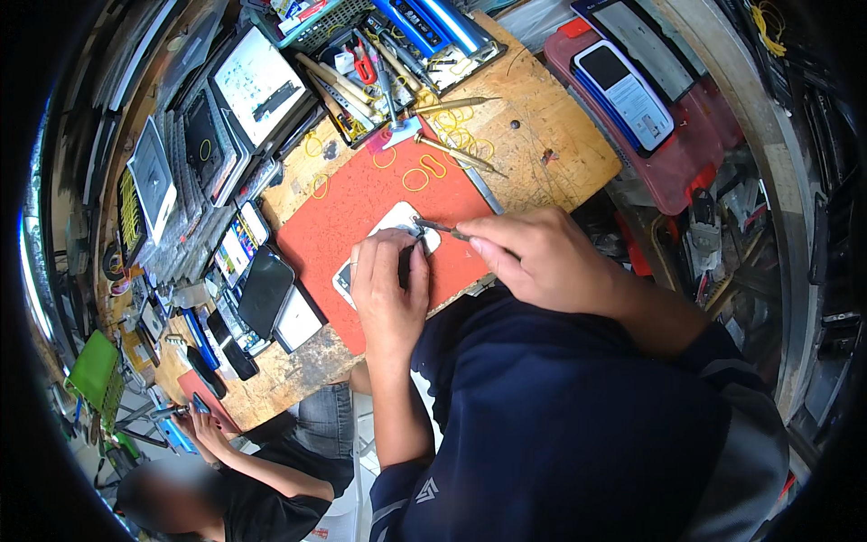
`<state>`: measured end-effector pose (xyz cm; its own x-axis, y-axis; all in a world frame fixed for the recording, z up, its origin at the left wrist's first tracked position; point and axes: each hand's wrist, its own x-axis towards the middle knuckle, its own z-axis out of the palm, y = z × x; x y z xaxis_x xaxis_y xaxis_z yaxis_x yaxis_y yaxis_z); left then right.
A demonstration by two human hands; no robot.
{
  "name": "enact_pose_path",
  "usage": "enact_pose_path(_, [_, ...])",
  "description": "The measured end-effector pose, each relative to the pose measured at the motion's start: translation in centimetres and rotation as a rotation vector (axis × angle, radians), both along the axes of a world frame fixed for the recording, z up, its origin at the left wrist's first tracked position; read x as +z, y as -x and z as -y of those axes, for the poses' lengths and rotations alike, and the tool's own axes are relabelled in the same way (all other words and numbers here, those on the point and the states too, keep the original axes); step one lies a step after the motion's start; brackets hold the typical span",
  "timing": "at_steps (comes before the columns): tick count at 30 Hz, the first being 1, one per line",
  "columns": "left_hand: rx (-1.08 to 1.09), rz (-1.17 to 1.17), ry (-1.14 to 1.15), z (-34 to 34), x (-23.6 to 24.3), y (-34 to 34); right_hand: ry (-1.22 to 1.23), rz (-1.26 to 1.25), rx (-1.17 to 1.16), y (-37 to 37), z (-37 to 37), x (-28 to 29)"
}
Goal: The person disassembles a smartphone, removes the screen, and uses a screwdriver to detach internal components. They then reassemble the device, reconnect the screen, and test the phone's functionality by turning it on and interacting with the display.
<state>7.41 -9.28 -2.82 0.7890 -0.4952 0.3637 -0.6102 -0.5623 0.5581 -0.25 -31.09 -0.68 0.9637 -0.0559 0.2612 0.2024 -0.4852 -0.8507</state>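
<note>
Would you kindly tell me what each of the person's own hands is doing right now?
Left hand: bent over the white phone; whether its grip is closed cannot be told.
Right hand: closed, holding a slim tool.

One head-worn fisheye here, the left of a pair, looking pretty steeply down over the wearer's navy shirt (578,425), lower right. It's close enough that the left hand (388,282) and right hand (553,264) sit around mid-frame, yet wide enough to catch the wooden workbench (551,135) running diagonally and a co-worker (280,510) lower left.
</note>
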Motion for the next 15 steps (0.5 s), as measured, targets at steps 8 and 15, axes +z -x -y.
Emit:
enact_pose_path(8, [0.033,-0.001,-0.010,0.1,0.0,0.1,-0.207,-0.118,-0.047,0.1,0.7,-1.0])
enact_pose_path(15, [0.050,-0.020,-0.005,0.3,0.0,0.3,0.011,-0.004,-0.008,0.7,0.4,-0.8])
